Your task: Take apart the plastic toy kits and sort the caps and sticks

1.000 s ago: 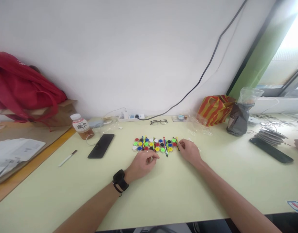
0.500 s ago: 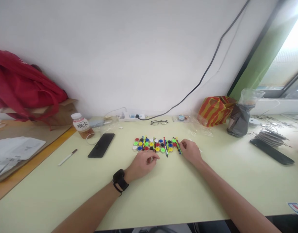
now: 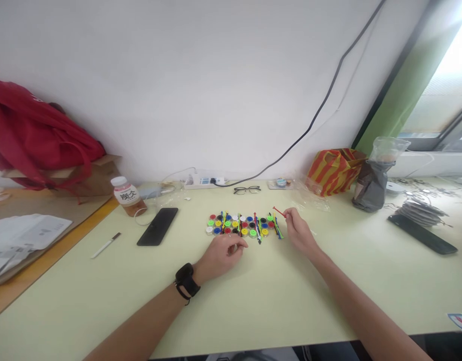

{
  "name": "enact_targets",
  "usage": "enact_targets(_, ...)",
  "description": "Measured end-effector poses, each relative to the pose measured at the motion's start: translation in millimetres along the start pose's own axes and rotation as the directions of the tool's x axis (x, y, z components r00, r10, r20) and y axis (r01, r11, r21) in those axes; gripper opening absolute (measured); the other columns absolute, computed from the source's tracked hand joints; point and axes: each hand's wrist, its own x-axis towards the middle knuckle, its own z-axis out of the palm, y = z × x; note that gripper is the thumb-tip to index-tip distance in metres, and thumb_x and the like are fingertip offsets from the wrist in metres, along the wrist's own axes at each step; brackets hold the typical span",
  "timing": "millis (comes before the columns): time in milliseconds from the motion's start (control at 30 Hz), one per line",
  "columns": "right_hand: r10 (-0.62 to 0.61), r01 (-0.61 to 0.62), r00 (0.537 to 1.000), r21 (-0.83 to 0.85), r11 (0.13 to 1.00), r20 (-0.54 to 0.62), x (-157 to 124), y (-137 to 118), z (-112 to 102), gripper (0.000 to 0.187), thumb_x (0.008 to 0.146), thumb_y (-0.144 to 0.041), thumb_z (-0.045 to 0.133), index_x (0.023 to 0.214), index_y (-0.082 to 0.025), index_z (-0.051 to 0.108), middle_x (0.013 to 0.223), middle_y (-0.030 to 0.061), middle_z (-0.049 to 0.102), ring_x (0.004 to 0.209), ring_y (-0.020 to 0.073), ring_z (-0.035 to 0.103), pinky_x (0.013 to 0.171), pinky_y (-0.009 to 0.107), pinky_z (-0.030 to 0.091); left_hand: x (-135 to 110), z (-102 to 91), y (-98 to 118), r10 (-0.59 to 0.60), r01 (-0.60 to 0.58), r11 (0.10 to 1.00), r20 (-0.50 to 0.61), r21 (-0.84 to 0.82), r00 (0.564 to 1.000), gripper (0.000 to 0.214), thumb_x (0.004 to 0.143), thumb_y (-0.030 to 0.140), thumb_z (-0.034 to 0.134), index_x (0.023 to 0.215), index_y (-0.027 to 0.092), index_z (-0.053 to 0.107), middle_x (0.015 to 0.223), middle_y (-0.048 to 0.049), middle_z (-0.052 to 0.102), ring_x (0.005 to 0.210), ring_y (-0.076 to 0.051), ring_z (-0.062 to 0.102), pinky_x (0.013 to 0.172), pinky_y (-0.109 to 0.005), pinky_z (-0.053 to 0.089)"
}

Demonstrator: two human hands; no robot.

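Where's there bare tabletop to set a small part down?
Bare patches: between the left forearm and right forearm, and between the black phone and the coloured discs. Crowded: the discs with sticks among them, and the back, around the power strip and glasses.

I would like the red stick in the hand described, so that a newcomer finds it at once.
On the pale green table, find the block of coloured round pieces. Just right of it is the right hand. Pinched there, jutting out to the left, is the thin red stick; unlike the sticks lying among the pieces, it is held.
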Motion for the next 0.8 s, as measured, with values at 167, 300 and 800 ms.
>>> enact_targets(167,-0.126,0.119,0.983,0.063,0.991,0.131,-3.3,-5.7,0.1,0.035,0.106,-0.046,0.035,0.109,-0.025,0.062,0.098,0.0058,0.073,0.089,0.0242,0.066,0.076,0.034,0.047,0.2,0.4,0.0,0.011,-0.011,1.000,0.003,0.004,1.000,0.023,0.090,0.013,0.054,0.094,0.021,0.075,0.077,0.0001,0.068,0.063,-0.013,0.055,0.062,-0.025,0.041)
enact_targets(300,-0.217,0.224,0.962,-0.027,0.974,0.163,-2.5,0.2,11.6,0.026,0.101,-0.034,0.046,0.113,-0.023,0.067,0.108,0.0077,0.074,0.096,0.0249,0.068,0.081,0.035,0.049,-0.3,0.6,0.1,0.013,-0.013,1.000,0.002,0.004,1.000,0.024,0.089,0.012,0.054,0.094,0.021,0.075,0.077,0.0002,0.068,0.063,-0.013,0.055,0.062,-0.025,0.041)
enact_targets(800,-0.200,0.210,0.974,-0.083,0.974,0.110,4.1,11.0,22.7,0.019,0.097,-0.030,0.051,0.098,-0.023,0.068,0.097,0.0069,0.074,0.087,0.0243,0.067,0.076,0.035,0.047,-0.2,0.8,0.8,0.012,-0.012,1.000,0.006,0.004,1.000,0.024,0.088,0.011,0.053,0.092,0.020,0.075,0.079,-0.0013,0.068,0.064,-0.013,0.054,0.060,-0.025,0.041)
